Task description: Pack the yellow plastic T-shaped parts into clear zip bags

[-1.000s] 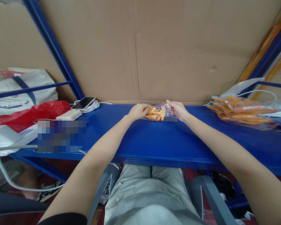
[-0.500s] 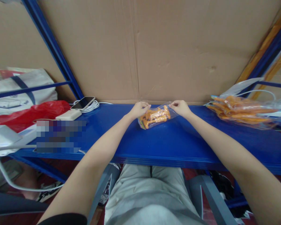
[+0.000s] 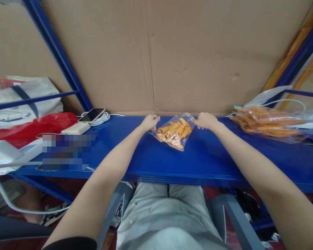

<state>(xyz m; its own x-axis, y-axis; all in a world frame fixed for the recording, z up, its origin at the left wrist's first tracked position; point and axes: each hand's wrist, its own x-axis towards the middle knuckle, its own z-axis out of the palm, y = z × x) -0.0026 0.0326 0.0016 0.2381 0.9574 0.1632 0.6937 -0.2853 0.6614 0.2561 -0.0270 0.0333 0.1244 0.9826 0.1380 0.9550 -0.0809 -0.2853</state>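
Observation:
A clear plastic bag point(image 3: 174, 133) holding several orange, tube-like pieces lies on the blue tabletop in front of me. At its left side, my left hand point(image 3: 150, 123) is closed with thumb and fingers together on the bag's edge. My right hand point(image 3: 206, 121) has its fingers curled at the bag's upper right corner, the thumb on the film. How much plastic each hand pinches is partly hidden. The orange pieces are spread out inside, and the bag's lower corner points toward me.
To the right is a bigger clear bag point(image 3: 268, 123) of orange pieces. On the left are a phone point(image 3: 92, 115), a coiled white cable point(image 3: 102, 119), a white power bank point(image 3: 76, 128), red plastic point(image 3: 41, 125) and a canvas bag point(image 3: 45, 93). Cardboard point(image 3: 187, 59) stands behind the table.
The bag has turned and flattened, one corner now toward me, with the orange pieces spread wider. My left hand has shifted slightly left and my right hand slightly right.

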